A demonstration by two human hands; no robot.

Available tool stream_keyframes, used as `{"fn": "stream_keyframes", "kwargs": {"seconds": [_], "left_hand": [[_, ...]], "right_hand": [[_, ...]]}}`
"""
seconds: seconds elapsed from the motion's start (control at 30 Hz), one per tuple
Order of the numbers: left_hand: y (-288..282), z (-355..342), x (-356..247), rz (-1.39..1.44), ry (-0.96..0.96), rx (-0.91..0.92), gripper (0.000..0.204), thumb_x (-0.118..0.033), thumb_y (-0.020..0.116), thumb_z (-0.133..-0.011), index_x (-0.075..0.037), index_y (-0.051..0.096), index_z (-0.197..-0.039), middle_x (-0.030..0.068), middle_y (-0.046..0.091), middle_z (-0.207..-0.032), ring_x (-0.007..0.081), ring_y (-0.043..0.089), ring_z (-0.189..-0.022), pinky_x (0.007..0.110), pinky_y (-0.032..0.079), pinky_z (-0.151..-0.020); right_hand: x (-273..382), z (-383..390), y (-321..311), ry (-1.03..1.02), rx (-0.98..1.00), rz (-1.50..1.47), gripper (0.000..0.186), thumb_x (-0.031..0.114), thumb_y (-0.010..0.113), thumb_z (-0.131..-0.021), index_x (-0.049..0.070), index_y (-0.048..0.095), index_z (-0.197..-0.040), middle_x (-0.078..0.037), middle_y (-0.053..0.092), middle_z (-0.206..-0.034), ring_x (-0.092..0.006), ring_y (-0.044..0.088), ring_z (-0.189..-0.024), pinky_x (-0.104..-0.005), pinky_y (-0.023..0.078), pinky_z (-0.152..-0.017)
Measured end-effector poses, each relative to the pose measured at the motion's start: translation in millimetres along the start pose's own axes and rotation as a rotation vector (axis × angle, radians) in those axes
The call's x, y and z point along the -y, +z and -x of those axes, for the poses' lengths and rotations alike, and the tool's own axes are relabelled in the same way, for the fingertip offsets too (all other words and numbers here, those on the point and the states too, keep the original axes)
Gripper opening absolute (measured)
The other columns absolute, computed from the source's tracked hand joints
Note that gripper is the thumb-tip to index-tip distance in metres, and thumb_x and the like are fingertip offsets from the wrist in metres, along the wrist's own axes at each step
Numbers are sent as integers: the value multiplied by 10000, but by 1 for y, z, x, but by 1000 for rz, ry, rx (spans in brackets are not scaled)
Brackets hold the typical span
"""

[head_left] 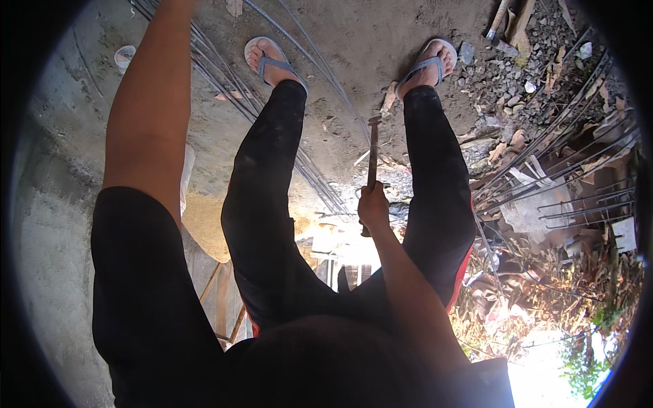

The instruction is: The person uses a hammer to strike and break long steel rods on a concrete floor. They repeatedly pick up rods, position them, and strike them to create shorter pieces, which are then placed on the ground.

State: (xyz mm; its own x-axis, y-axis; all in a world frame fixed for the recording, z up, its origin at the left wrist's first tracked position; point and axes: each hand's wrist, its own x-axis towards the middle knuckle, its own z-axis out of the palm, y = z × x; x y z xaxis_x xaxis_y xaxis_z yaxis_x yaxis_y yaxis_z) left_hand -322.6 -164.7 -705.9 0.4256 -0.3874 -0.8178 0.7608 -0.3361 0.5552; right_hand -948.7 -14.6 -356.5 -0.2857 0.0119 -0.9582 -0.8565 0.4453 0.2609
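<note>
My right hand (pixel 373 207) is closed around the lower part of a rusty metal bar tool (pixel 373 153), held in front of my right thigh. A short crosswise head tops the tool, and its far end points away from me toward the ground between my feet. My left arm (pixel 149 115) stretches forward to the upper left. It runs out of the picture at about the wrist, so the left hand and anything in it are hidden. Closest to that wrist is a bundle of thin steel rods (pixel 221 78), lying slantwise on the ground by my left foot.
Two more rods (pixel 306 51) pass between my sandalled feet (pixel 269 61). Gravel (pixel 517 95) and a wooden-handled tool (pixel 498 19) lie at the far right. Bent steel rods (pixel 564 160), scraps and dry leaves crowd the right side. A concrete wall (pixel 61 272) rises at left.
</note>
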Motion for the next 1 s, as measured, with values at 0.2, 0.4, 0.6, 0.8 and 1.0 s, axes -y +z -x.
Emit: {"fn": "stream_keyframes", "kwargs": {"seconds": [0.2, 0.4, 0.6, 0.8, 1.0], "left_hand": [[88, 81, 60, -672, 155, -224, 390, -356, 453, -1063, -38, 638, -1193, 112, 680, -1016, 270, 641, -927, 445, 526, -846], [9, 91, 138, -1051, 198, -424, 484, -412, 417, -1076, -59, 601, -1351, 165, 670, -1212, 297, 634, -1091, 413, 487, -981], [62, 163, 132, -311, -72, -380, 578, -577, 419, -1044, -64, 508, -793, 52, 523, -732, 186, 509, -635, 367, 460, -582], [37, 145, 167, -718, 581, -517, 519, -484, 412, -1062, 2, 564, -965, 108, 562, -856, 224, 532, -716, 402, 476, -628], [50, 117, 142, -792, 529, -577, 541, -495, 411, -1059, 17, 583, -1040, 135, 592, -954, 251, 557, -832, 398, 475, -722]], "right_hand": [[28, 16, 3, -39, 44, 123, 278, 238, 511, -1028, 39, 425, -1203, -340, 670, -904, -555, 649, -879, -637, 494, -753], [25, 24, 19, -43, 190, 183, 325, 271, 502, -1015, 54, 390, -1229, -336, 675, -936, -525, 675, -884, -597, 539, -759], [34, 34, 11, 120, 219, 53, 377, 288, 501, -1035, 58, 448, -1329, -314, 686, -1051, -517, 649, -1022, -605, 490, -868], [12, 40, 24, -2, 127, -47, 349, 259, 510, -1036, 81, 479, -1335, -282, 694, -966, -496, 671, -923, -574, 507, -776], [16, 15, 8, -43, -42, -112, 407, 258, 456, -1044, 129, 384, -1423, -313, 673, -859, -535, 656, -811, -622, 461, -695]]}}
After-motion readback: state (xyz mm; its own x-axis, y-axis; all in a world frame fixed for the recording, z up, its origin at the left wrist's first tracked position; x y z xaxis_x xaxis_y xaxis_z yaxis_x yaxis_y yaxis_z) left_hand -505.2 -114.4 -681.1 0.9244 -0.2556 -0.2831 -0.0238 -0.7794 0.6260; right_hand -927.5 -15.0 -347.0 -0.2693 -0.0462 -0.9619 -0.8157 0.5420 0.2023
